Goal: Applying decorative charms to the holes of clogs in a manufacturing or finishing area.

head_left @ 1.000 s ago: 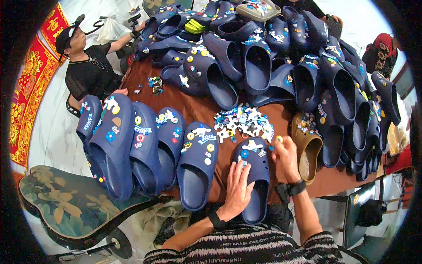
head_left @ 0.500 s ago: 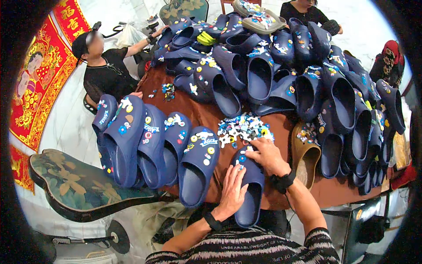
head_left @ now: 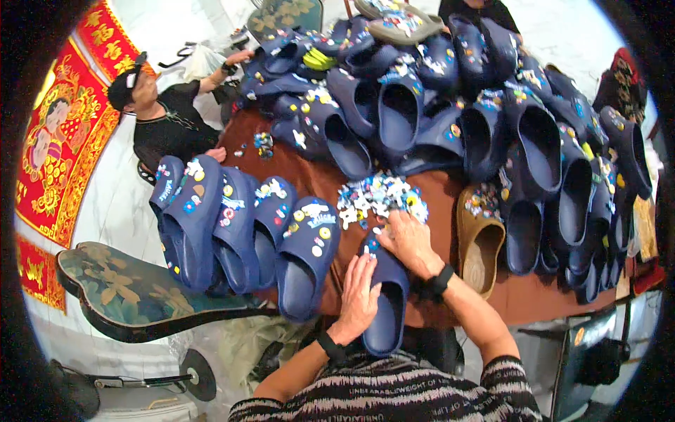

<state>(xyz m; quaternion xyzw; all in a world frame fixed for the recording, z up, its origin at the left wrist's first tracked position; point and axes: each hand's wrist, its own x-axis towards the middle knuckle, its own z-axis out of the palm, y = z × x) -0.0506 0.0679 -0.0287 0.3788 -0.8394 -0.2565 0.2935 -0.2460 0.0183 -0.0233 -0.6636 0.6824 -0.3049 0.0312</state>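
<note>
Blue clog (head_left: 385, 316) is located at the near side of the brown-covered table (head_left: 334, 165), toe pointing away from the wearer, heel reaching past the table edge. From my remote station, I note that the right hand (head_left: 408, 243) covers most of the toe; decorations beneath it are hidden, except one small blue piece (head_left: 373, 245). A pale piece at the left fingertips is too blurred for me to identify. Clog interior: partly visible, its left rim masked by the left hand (head_left: 358, 299).

Left hand: palm down on the clog's left side, fingers pressed together and pointing away, thumb set apart near the opening. I cannot tell whether it grips. Right hand: palm down, wrist angled in from the right, fingers bent over the toe beside the charm pile (head_left: 376, 193). I cannot tell whether the fingertips pinch anything.
</note>
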